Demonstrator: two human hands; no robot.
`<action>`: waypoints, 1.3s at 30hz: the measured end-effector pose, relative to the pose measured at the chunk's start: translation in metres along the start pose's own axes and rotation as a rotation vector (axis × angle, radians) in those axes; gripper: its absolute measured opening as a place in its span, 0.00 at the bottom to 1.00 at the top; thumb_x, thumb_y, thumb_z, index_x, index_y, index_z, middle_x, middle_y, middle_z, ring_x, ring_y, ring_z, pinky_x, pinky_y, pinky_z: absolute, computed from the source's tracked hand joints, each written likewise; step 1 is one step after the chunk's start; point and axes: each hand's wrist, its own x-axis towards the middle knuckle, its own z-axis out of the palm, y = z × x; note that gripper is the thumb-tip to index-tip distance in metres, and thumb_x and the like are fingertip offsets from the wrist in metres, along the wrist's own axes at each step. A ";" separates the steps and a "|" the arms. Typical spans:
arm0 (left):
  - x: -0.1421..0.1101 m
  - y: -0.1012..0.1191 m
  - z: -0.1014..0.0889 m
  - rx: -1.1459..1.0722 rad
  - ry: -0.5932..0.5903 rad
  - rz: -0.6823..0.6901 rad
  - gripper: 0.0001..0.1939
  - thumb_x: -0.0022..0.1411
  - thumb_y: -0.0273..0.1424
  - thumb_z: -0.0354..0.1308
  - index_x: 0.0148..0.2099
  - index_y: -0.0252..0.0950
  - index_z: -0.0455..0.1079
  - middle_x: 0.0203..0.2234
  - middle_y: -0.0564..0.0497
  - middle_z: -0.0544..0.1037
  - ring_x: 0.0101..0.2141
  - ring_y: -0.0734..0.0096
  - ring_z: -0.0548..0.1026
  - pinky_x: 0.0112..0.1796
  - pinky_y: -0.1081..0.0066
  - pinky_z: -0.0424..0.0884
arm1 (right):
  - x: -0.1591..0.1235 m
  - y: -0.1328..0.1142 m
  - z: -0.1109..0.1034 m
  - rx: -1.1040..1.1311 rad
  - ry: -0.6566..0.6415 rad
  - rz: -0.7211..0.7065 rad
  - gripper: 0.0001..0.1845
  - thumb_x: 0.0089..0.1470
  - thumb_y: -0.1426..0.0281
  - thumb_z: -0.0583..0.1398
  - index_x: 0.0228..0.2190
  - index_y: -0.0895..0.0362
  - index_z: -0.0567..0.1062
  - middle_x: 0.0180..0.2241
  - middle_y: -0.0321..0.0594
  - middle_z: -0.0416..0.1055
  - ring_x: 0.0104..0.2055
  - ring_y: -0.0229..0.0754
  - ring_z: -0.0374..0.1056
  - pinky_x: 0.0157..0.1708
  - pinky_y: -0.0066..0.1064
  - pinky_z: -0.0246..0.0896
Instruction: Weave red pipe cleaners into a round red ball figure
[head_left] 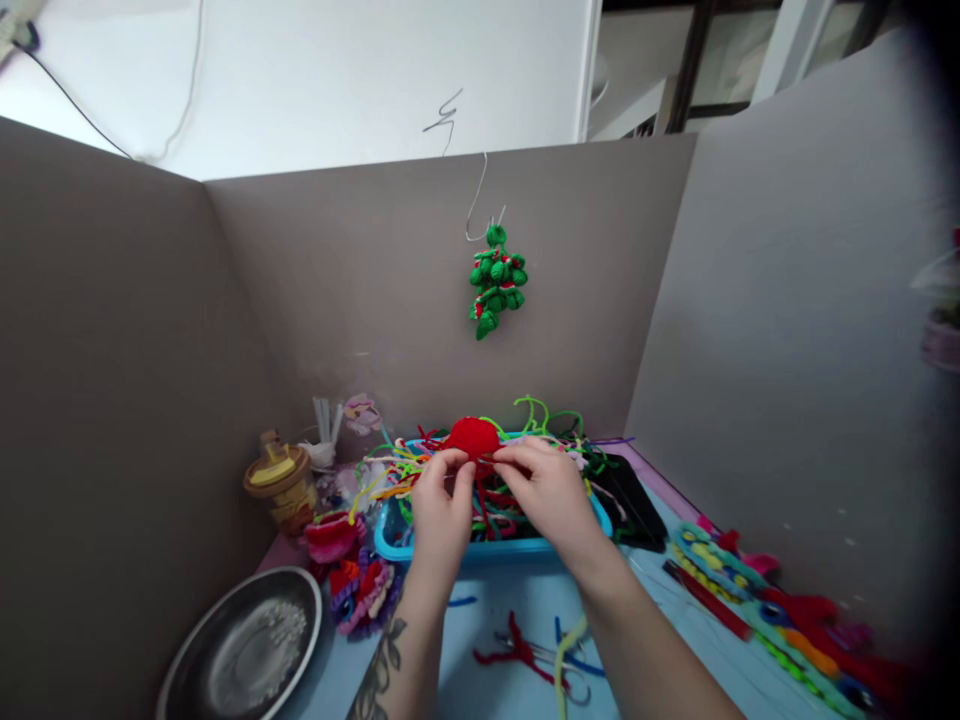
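Observation:
A round red fuzzy piece [474, 437], seemingly made of pipe cleaner, is held up over the blue basket [517, 550]. My left hand [444, 490] pinches its lower left edge between thumb and fingers. Thumb and fingers of my right hand [541, 487] are closed at its lower right, by a thin red strand. Fingertips hide just where each hand grips. Many coloured pipe cleaners [397, 478] fill the basket behind and below. On the table under my forearms lie a bent dark red pipe cleaner [517, 642], a yellow-green one [568, 645] and metal scissors [576, 688], partly covered.
A steel bowl [244, 640] with small clear pieces stands front left. Behind it are fuzzy flower-like pieces [367, 590] and a lidded cup [283, 485]. A black tray [634, 500] and colourful fuzzy strips [780, 620] lie right. A green ornament [497, 280] hangs before the grey panel [360, 270].

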 end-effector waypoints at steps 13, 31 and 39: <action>0.003 -0.005 -0.004 0.067 0.031 -0.005 0.10 0.56 0.31 0.56 0.42 0.35 0.71 0.34 0.46 0.76 0.35 0.65 0.74 0.38 0.66 0.69 | 0.001 -0.004 0.015 0.250 0.043 0.140 0.06 0.47 0.72 0.60 0.26 0.53 0.78 0.30 0.39 0.68 0.34 0.41 0.65 0.35 0.33 0.61; -0.001 -0.001 -0.004 0.268 0.027 0.281 0.06 0.59 0.27 0.52 0.39 0.37 0.70 0.33 0.47 0.76 0.36 0.67 0.73 0.39 0.67 0.68 | -0.005 -0.008 0.034 0.722 0.023 0.389 0.07 0.44 0.68 0.62 0.21 0.58 0.74 0.23 0.34 0.68 0.27 0.36 0.61 0.31 0.28 0.57; -0.005 0.004 -0.002 0.356 0.068 0.258 0.07 0.59 0.27 0.53 0.39 0.36 0.70 0.33 0.47 0.77 0.35 0.66 0.74 0.38 0.68 0.68 | -0.004 -0.019 0.038 1.057 0.024 0.539 0.06 0.37 0.69 0.65 0.21 0.58 0.74 0.22 0.32 0.69 0.28 0.36 0.63 0.34 0.28 0.58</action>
